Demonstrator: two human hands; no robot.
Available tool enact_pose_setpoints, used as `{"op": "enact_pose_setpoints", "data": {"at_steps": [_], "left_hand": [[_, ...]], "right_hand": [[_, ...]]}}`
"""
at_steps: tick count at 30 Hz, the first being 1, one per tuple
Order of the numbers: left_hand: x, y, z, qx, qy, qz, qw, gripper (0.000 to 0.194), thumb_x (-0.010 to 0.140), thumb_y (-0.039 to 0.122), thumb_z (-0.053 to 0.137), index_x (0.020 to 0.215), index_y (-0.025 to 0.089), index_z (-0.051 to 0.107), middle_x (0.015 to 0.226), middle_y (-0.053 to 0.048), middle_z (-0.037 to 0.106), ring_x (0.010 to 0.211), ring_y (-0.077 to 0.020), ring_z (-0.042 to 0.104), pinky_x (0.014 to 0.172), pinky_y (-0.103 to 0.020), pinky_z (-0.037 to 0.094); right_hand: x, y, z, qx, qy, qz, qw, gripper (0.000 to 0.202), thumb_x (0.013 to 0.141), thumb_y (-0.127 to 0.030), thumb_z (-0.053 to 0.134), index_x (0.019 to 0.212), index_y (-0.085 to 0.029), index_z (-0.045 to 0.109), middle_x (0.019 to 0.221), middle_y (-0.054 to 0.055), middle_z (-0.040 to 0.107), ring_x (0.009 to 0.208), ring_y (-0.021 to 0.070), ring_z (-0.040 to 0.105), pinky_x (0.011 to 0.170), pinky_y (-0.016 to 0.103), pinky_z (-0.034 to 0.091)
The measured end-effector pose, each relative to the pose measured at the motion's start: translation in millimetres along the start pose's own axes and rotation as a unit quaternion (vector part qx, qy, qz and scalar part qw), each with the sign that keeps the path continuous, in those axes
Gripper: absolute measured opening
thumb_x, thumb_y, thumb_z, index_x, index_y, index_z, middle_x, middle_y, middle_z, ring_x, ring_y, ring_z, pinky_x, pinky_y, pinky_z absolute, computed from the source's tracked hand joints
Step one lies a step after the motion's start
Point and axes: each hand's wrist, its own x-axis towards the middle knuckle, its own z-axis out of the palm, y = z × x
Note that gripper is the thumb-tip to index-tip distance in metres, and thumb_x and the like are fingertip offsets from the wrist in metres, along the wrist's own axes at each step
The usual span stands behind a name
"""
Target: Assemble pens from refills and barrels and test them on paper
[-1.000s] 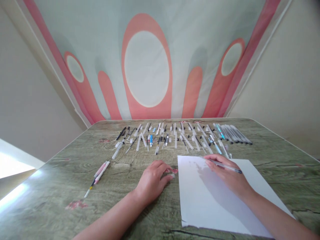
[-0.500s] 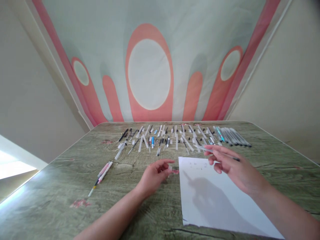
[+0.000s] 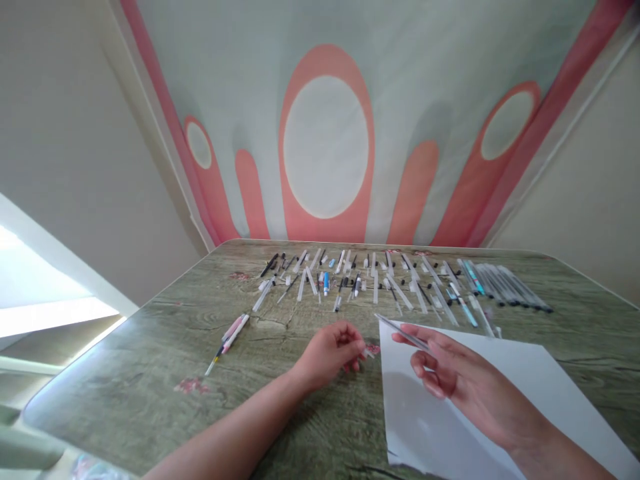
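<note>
My right hand (image 3: 457,373) is closed around a slim translucent pen (image 3: 403,332), above a white sheet of paper (image 3: 410,430). The pen's tip points up and left, near the paper's top left corner. My left hand (image 3: 330,357) is just left of the sheet, low over the table. Its thumb and fingers pinch a small clear piece (image 3: 369,353), which looks like a pen cap; most of it is hidden by the fingers.
Beyond my hands, rows of loose pen barrels, refills and caps (image 3: 375,287) lie across the wood-patterned table (image 3: 150,347). Several capped pens (image 3: 510,287) lie side by side at the far right. Pink and white pens (image 3: 235,332) with a refill lie at the left.
The view has turned left, so the table appears further right. My right hand has brought the pen lower and nearer my left hand, which still pinches the small clear piece.
</note>
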Motion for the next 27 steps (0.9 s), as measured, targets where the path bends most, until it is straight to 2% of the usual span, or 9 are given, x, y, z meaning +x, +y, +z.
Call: {"op": "enact_pose_setpoints", "data": {"at_steps": [2, 5, 9, 13, 21, 24, 27], "left_hand": [[-3, -2, 2.3, 0.117, -0.001, 0.024, 0.993, 0.015, 0.078, 0.029, 0.06, 0.08, 0.015, 0.058, 0.071, -0.001, 0.062, 0.06, -0.0107, 0.054, 0.055, -0.021, 0.039], [-7, -1, 4.5, 0.258, -0.01, 0.074, 0.963, 0.007, 0.075, 0.024, 0.063, 0.079, 0.018, 0.063, 0.073, 0.001, 0.062, 0.068, -0.0122, 0.054, 0.062, -0.021, 0.039], [-9, 2, 4.7, 0.35, -0.015, 0.127, 0.928, 0.005, 0.074, 0.024, 0.066, 0.078, 0.02, 0.065, 0.077, 0.001, 0.062, 0.081, -0.0144, 0.056, 0.073, -0.022, 0.04], [-8, 0, 2.6, 0.377, -0.016, 0.147, 0.914, 0.007, 0.075, 0.025, 0.066, 0.081, 0.02, 0.066, 0.087, -0.001, 0.062, 0.089, -0.0161, 0.055, 0.08, -0.023, 0.04], [-7, -5, 1.7, 0.364, -0.029, 0.179, 0.914, 0.011, 0.077, 0.026, 0.063, 0.086, 0.022, 0.069, 0.089, -0.004, 0.064, 0.089, -0.0183, 0.058, 0.08, -0.025, 0.041], [-6, -3, -1.0, 0.352, 0.001, 0.178, 0.919, 0.014, 0.078, 0.027, 0.062, 0.089, 0.023, 0.069, 0.089, -0.004, 0.064, 0.085, -0.0174, 0.059, 0.077, -0.024, 0.042], [0, 8, -18.1, 0.375, 0.084, 0.168, 0.908, 0.012, 0.08, 0.029, 0.058, 0.082, 0.022, 0.068, 0.084, -0.003, 0.065, 0.076, -0.0151, 0.058, 0.07, -0.023, 0.042]], "right_hand": [[2, 2, -3, -0.034, 0.011, 0.008, 0.999, 0.032, 0.088, -0.035, 0.052, 0.118, -0.026, 0.058, 0.102, 0.006, 0.059, 0.075, 0.0142, 0.047, 0.054, 0.024, 0.035], [6, 9, -6, -0.09, 0.014, 0.022, 0.996, 0.028, 0.088, -0.036, 0.053, 0.113, -0.026, 0.06, 0.08, 0.002, 0.058, 0.066, 0.012, 0.043, 0.056, 0.023, 0.034], [10, 17, -7, -0.12, 0.01, 0.018, 0.993, 0.024, 0.088, -0.036, 0.053, 0.107, -0.024, 0.06, 0.075, 0.001, 0.056, 0.064, 0.0119, 0.042, 0.053, 0.023, 0.031], [11, 19, -8, -0.127, 0.011, 0.005, 0.992, 0.022, 0.088, -0.036, 0.052, 0.105, -0.024, 0.058, 0.073, 0.001, 0.056, 0.061, 0.0119, 0.041, 0.052, 0.024, 0.03], [13, 20, -8, -0.116, 0.025, -0.021, 0.993, 0.018, 0.085, -0.036, 0.056, 0.095, -0.022, 0.058, 0.079, 0.002, 0.056, 0.064, 0.0125, 0.045, 0.05, 0.024, 0.031], [13, 20, -7, -0.108, 0.031, -0.024, 0.993, 0.017, 0.084, -0.036, 0.057, 0.093, -0.022, 0.058, 0.084, 0.002, 0.057, 0.064, 0.0123, 0.046, 0.049, 0.023, 0.032], [13, 18, -7, -0.1, 0.03, -0.027, 0.994, 0.015, 0.085, -0.035, 0.057, 0.093, -0.022, 0.058, 0.083, 0.002, 0.057, 0.064, 0.0121, 0.047, 0.049, 0.023, 0.032]]}}
